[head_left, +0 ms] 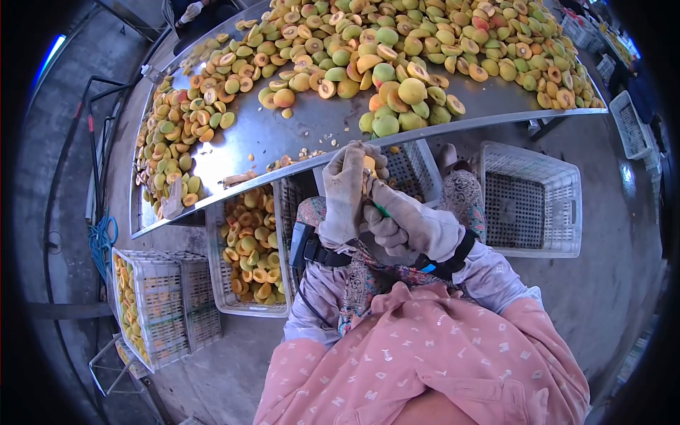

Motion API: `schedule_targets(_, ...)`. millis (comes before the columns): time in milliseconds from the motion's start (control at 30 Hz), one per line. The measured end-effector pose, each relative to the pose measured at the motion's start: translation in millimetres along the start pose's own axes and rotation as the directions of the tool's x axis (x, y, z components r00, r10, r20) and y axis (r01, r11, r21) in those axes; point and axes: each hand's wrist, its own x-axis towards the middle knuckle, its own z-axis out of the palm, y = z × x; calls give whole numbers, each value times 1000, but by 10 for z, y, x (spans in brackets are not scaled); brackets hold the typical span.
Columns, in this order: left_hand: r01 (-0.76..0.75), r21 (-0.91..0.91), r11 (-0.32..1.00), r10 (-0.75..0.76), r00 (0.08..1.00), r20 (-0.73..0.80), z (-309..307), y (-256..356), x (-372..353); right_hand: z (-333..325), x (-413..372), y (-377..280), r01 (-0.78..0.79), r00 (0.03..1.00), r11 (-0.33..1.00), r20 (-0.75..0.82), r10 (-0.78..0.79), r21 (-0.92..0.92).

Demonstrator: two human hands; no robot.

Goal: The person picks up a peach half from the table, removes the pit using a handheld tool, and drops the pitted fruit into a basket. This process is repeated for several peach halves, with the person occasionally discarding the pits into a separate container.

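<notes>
In gloves, both my hands meet in front of the table's near edge. My left hand [343,190] is closed around a piece of yellow peach [369,164], of which only a small part shows between the fingers. My right hand [421,221] grips a green-handled tool [381,209], its working end hidden against the fruit and the left glove. Just beyond my hands, a small heap of whole and halved peaches [411,92] lies on the metal table [283,131]. Loose pits [312,152] are scattered near the table's edge.
A crate of peach halves [251,308] stands left of my legs, beside a filled crate [166,304]. Another crate [425,166] sits under the table edge, and a white crate [531,244] is at right. A person's gloved hand [190,12] shows at the far left.
</notes>
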Motion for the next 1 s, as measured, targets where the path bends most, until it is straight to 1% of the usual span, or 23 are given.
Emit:
schedule_targets(33, -1, -1, 1000, 1, 1000, -3, -6, 18, -4, -16, 1, 2, -60, 998, 993, 29, 57, 99)
schedule_targets(100, 242, -106, 965, -243, 970, 7, -9, 58, -7, -42, 36, 11, -122, 992, 972, 65, 111, 200)
schedule_targets(200, 263, -46, 964, -264, 964, -16, -86, -58, 63, -120, 118, 62, -166, 986, 956, 21, 166, 244)
schedule_targets(233, 266, -46, 963, -268, 963, -19, -78, -73, 68, -204, 142, 85, -243, 968, 893, 159, 196, 378)
schedule_targets(300, 56, 47, 997, -59, 997, 46, -65, -102, 52, -355, 266, 152, -385, 884, 763, 445, 144, 518)
schedule_targets(333, 55, 45, 997, -57, 998, 39, -78, -86, 58, -370, 315, 171, -391, 882, 762, 448, 150, 516)
schedule_targets(400, 43, -138, 989, -24, 991, 133, -75, -73, 60, -380, 381, 200, -354, 831, 797, 556, 28, 489)
schedule_targets(433, 183, -275, 944, -156, 981, 117, -75, -82, 26, -385, 424, 211, -353, 846, 778, 532, 30, 519)
schedule_targets(467, 185, -274, 944, -158, 980, 116, -143, -188, 84, -366, 442, 200, -354, 847, 777, 531, 29, 521)
schedule_targets(533, 418, -647, 638, -361, 904, 228, -300, -414, 220, -331, 479, 172, -237, 905, 899, 421, 67, 368)
schedule_targets(600, 129, -447, 885, -242, 948, -205, -433, -427, 122, -403, 547, 201, -264, 894, 876, 443, 65, 403)
schedule_targets(633, 0, -280, 960, -87, 950, -300, -593, -349, 97, -453, 533, 177, -229, 921, 885, 384, 62, 406)
schedule_targets(667, -98, 151, 984, 155, 890, -430, -918, -331, 80, -505, 512, 160, -195, 945, 891, 322, 58, 411)
schedule_targets(700, -149, 234, 961, 253, 817, -518, -1195, -195, 77, -531, 495, 108, -174, 968, 921, 231, 95, 348)
schedule_targets(733, -123, 220, 968, 248, 604, -757, -1248, 6, 88, -494, 502, 57, -165, 969, 921, 233, 85, 352)
schedule_targets(767, 159, 630, 760, 487, 503, -714, -1482, 75, 68, -430, 514, 15, -117, 993, 978, 36, 112, 175)
schedule_targets(800, 359, 839, 408, 741, 407, -534, -1690, 98, 82, -400, 554, -25, -102, 981, 995, -165, 98, -16)
schedule_targets(833, 319, 826, 464, 702, 436, -563, -1551, 231, 141, -454, 655, -21, -104, 971, 981, -231, 64, -165)
schedule_targets(867, 286, 804, 521, 657, 466, -592, -1377, 328, 206, -486, 757, -46, -104, 971, 982, -231, 65, -160)
schedule_targets(900, 210, 809, 549, 590, 588, -553, -1327, 272, 346, -519, 870, -109, -199, 931, 878, -365, 30, -435)
schedule_targets(933, 133, 802, 583, 519, 699, -493, -1285, 195, 546, -585, 967, -139, -314, 879, 689, -475, -50, -653)
schedule_targets(967, 94, 854, 511, 486, 788, -378, -1260, 94, 830, -800, 1149, 1, -302, 862, 291, -390, -324, -908)
schedule_targets(1000, 43, 897, 439, 438, 862, -256, -1205, 25, 1136, -769, 1113, -61, -305, 860, 291, -394, -325, -907)
